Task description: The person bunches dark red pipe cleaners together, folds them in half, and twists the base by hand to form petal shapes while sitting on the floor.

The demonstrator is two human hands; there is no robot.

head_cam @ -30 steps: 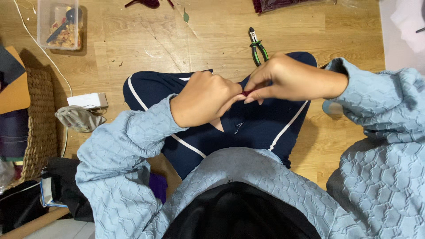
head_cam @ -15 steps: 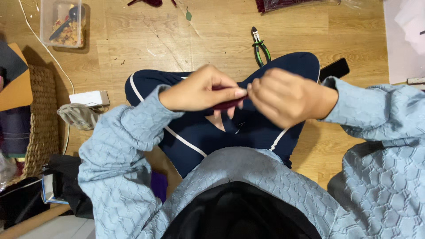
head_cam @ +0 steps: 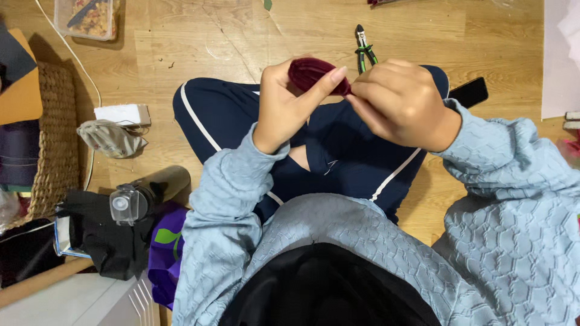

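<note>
While green-handled pliers (head_cam: 364,49) lie on the wooden floor (head_cam: 181,42) beyond, left hand (head_cam: 291,104) and right hand (head_cam: 400,104), raised together, pinch a small dark-red fabric piece (head_cam: 314,72).

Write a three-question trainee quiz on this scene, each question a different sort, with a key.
1. True or false: the pliers are held in the right hand.
2. The dark red piece is held by: A) left hand only, B) both hands, C) neither.
3. Fill in: the woven basket sits at the person's ___ side.

Key: 1. False; they lie on the wooden floor, apart from the hands. 2. B; both grips close on it. 3. Left.
</note>
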